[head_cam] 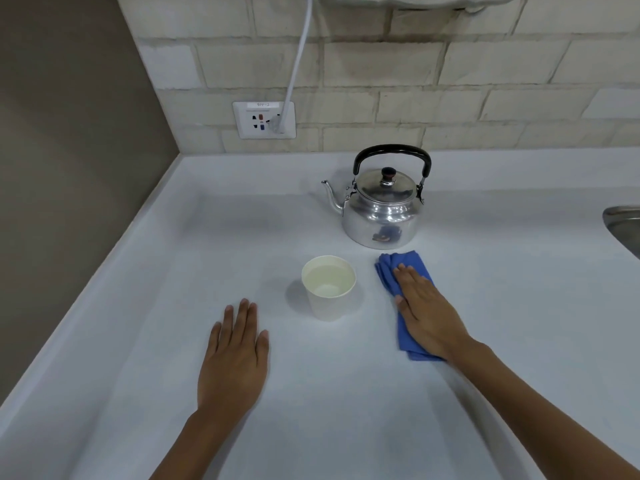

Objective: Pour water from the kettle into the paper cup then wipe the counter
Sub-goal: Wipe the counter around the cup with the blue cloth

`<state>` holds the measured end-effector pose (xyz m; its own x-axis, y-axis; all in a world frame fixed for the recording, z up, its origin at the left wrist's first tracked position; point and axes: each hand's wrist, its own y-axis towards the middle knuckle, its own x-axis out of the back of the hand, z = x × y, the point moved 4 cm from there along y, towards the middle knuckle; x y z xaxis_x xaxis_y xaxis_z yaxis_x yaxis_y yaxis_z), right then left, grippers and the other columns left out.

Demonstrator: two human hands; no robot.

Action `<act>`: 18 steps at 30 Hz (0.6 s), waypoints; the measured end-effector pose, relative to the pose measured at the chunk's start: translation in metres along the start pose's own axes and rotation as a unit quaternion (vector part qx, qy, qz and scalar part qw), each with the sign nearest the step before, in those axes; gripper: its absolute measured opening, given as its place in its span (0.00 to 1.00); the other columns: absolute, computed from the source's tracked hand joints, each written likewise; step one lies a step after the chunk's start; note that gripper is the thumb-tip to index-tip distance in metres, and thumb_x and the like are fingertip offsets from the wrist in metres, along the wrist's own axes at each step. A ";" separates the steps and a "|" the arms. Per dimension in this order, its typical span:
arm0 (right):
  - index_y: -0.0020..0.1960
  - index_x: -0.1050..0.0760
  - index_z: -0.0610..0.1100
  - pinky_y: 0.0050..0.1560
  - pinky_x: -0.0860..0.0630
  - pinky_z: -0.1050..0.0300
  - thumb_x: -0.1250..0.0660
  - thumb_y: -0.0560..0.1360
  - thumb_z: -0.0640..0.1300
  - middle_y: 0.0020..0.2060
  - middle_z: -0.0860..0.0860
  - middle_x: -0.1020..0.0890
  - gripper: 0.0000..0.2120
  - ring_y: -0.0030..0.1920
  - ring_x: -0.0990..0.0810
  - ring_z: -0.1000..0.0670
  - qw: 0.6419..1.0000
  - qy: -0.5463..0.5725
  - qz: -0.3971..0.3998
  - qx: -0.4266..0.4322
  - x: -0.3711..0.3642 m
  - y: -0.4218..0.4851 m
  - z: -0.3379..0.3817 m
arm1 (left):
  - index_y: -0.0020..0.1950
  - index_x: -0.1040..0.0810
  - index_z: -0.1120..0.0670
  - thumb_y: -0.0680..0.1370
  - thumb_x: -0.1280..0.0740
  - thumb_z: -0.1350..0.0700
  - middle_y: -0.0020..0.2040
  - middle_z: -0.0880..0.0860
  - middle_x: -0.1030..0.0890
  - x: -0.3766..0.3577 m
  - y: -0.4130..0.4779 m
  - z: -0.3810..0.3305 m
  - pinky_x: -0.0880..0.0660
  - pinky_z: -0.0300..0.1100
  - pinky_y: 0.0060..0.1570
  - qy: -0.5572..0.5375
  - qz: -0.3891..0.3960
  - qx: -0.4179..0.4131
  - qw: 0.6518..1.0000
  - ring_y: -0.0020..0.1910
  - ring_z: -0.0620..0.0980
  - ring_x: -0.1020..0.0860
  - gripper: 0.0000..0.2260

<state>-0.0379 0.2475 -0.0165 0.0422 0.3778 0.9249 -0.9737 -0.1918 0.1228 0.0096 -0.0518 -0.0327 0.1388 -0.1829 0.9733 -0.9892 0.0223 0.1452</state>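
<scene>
A shiny metal kettle point(379, 211) with a black handle stands upright at the back of the white counter point(173, 254), spout pointing left. In front of it a white paper cup point(329, 289) holds water. To the cup's right lies a folded blue cloth point(389, 268), and my right hand point(427, 313) presses flat on top of it, covering its middle. My left hand point(235, 355) rests flat on the bare counter, left of and nearer than the cup, fingers together, holding nothing.
A wall socket point(264, 120) with a white cable plugged in sits on the tiled back wall. A grey side wall closes the counter on the left. The rim of a steel sink point(623, 226) shows at the right edge.
</scene>
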 end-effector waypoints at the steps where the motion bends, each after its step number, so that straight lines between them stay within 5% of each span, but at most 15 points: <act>1: 0.73 0.55 0.43 0.70 0.61 0.65 0.51 0.81 0.46 0.75 0.50 0.51 0.24 0.74 0.55 0.56 1.000 -0.006 0.009 -0.001 -0.005 0.009 0.007 | 0.73 0.53 0.57 0.70 0.78 0.40 0.76 0.53 0.48 -0.001 0.000 0.000 0.53 0.47 0.72 -0.005 0.001 0.001 1.000 0.75 0.53 0.52 0.39; 5: 0.74 0.57 0.43 0.69 0.63 0.65 0.53 0.81 0.48 0.75 0.49 0.53 0.24 0.75 0.56 0.53 0.998 -0.009 0.045 0.049 -0.019 0.034 0.039 | 0.73 0.55 0.56 0.69 0.79 0.39 0.76 0.52 0.49 -0.002 0.001 0.000 0.53 0.47 0.73 -0.010 -0.001 -0.001 1.000 0.74 0.51 0.54 0.39; 12: 0.72 0.60 0.56 0.68 0.66 0.74 0.55 0.81 0.51 0.72 0.63 0.56 0.23 0.72 0.60 0.66 0.982 0.025 0.095 0.159 -0.019 -0.005 0.024 | 0.72 0.48 0.58 0.74 0.72 0.40 0.74 0.54 0.42 0.001 0.001 0.001 0.47 0.49 0.71 -0.008 0.001 -0.002 1.000 0.73 0.52 0.48 0.35; 18: 0.74 0.55 0.47 0.70 0.64 0.67 0.54 0.81 0.46 0.75 0.53 0.51 0.22 0.74 0.56 0.56 0.992 -0.009 0.067 0.111 -0.018 0.033 0.034 | 0.73 0.48 0.59 0.72 0.75 0.40 0.74 0.54 0.43 0.001 0.001 -0.002 0.48 0.49 0.71 0.000 -0.005 -0.007 1.000 0.74 0.54 0.48 0.37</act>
<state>-0.0634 0.2034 -0.0171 -0.0772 0.3191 0.9446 -0.8980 -0.4339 0.0732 0.0086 -0.0502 -0.0315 0.1482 -0.1824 0.9720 -0.9871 0.0335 0.1568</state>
